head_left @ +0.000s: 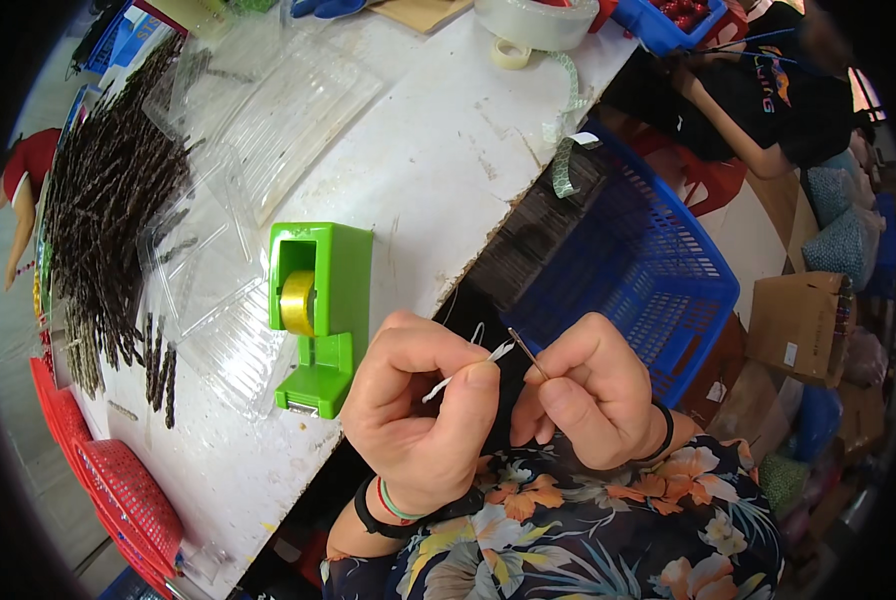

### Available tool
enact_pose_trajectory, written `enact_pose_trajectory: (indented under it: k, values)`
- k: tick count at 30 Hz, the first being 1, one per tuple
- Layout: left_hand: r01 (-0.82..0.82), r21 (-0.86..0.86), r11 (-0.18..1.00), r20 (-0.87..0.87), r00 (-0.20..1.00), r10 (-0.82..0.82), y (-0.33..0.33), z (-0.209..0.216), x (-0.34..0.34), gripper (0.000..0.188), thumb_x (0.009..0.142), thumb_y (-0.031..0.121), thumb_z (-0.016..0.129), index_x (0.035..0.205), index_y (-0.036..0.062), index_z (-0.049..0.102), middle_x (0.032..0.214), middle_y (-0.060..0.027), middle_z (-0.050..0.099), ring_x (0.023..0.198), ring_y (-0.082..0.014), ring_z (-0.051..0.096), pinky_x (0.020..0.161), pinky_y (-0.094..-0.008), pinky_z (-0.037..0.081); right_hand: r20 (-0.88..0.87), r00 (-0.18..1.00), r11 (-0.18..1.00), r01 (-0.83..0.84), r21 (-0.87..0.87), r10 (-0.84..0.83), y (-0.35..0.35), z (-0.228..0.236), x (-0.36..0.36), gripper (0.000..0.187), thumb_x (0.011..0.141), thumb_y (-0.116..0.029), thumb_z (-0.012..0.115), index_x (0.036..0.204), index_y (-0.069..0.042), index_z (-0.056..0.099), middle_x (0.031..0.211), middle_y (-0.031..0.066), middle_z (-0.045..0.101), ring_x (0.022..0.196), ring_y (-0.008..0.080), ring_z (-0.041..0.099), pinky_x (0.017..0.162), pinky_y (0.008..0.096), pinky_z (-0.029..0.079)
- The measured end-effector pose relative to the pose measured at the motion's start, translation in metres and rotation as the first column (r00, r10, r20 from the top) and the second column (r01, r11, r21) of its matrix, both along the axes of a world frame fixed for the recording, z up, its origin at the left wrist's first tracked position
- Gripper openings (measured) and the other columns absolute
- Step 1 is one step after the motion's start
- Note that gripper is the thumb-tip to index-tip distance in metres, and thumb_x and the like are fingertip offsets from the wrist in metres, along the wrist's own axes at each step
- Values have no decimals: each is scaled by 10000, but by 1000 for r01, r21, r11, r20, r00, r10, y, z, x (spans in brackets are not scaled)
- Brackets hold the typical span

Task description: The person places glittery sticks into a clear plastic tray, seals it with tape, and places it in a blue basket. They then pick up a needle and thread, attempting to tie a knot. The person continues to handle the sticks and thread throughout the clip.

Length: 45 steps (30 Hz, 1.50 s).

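Note:
Pinched between thumb and forefinger of my left hand is a white thread, with one tail hanging below the fingers and a loop sticking up. My right hand grips a thin metal needle by its lower part, tilted so its upper end meets the thread. Whether the thread passes through the needle is too small to tell. Just left of my left hand, a green tape dispenser with a yellow tape roll stands on the white table.
Clear plastic trays and a heap of dark twisted sticks cover the table's left part. Red baskets stand at its near left. A blue crate sits beyond the right edge. Two other people are nearby.

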<state>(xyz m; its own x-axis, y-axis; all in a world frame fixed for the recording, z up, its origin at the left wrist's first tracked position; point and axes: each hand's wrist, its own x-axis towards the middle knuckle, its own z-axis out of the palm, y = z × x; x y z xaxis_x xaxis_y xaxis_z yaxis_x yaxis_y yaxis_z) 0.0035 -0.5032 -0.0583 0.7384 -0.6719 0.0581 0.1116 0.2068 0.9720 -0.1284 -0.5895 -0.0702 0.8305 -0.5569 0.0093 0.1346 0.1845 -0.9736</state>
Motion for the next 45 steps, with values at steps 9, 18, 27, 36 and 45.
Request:
enact_pose_trajectory:
  k: [9, 18, 27, 36, 45]
  values:
    - [-4, -3, 1000, 1, 1000, 4, 0, -1, 1, 90, 811, -59, 656, 854, 1, 605, 838, -71, 595, 688, -94, 522, 600, -217, 412, -2, 1000, 1000, -11, -17, 11, -3, 2, 2, 96, 980, -32, 503, 1030, 42, 468, 678, 75, 662, 588, 73, 627, 512, 218, 471]
    - [-5, 1, 1000, 13, 1000, 5, 0, -1, 2, 93, 819, -50, 663, 866, 5, 604, 846, -66, 591, 698, -93, 523, 608, -219, 414, -17, 1000, 999, -24, -36, 23, -5, 4, 3, 97, 974, -25, 512, 1018, 51, 470, 678, 78, 659, 596, 95, 650, 524, 225, 487]
    - [7, 1, 1000, 26, 1000, -7, 1, -4, 3, 96, 821, -46, 668, 868, 5, 603, 848, -67, 589, 699, -92, 521, 610, -217, 414, -28, 999, 999, -38, -36, 37, -6, 2, 4, 94, 968, -16, 514, 1015, 55, 474, 678, 85, 660, 604, 100, 661, 526, 228, 495]
    - [8, 9, 1000, 29, 1000, -8, 1, -4, 3, 99, 823, -41, 675, 873, 6, 603, 849, -69, 591, 703, -93, 524, 614, -216, 417, -46, 998, 997, -40, -61, 37, -6, 5, 4, 91, 964, -13, 516, 1014, 52, 476, 666, 84, 657, 595, 102, 663, 521, 226, 495]
    - [17, 16, 1000, 67, 998, -18, 2, -4, 4, 121, 804, -56, 674, 877, 16, 610, 845, -70, 595, 708, -111, 522, 608, -225, 416, -52, 998, 998, -27, -48, 25, -6, 4, 3, 90, 965, -18, 518, 1013, 48, 480, 670, 80, 661, 590, 99, 660, 518, 224, 492]
